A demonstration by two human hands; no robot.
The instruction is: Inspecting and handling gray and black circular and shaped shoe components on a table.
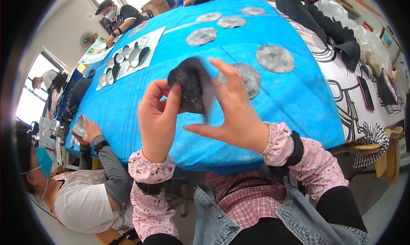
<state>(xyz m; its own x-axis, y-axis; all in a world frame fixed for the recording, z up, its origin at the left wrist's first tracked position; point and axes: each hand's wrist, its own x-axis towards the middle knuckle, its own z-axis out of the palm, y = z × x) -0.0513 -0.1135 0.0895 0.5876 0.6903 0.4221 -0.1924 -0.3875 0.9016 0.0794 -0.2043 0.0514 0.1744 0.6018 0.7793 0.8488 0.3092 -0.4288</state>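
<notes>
Between the thumb and fingers of my left hand (160,112) is a black, curved piece of soft-looking material (188,88), folded over and marked with pale specks. My left hand is closed on its lower left side. Beside the piece's right edge, my right hand (237,112) has its thumb and fingers spread apart. That edge is smeared by motion, so I cannot tell whether the right fingertips touch it. Behind my right hand lies a grey speckled disc (248,80), partly hidden by the fingers. Another flat grey disc (275,59) rests farther right.
A blue cover (294,104) spreads over the table, with several more grey discs (201,36) farther back. Curved black-and-grey pieces (138,56) lie on paper at the left. A co-worker's hands (87,129) hold a grey piece nearby. A phone (365,93) lies at right.
</notes>
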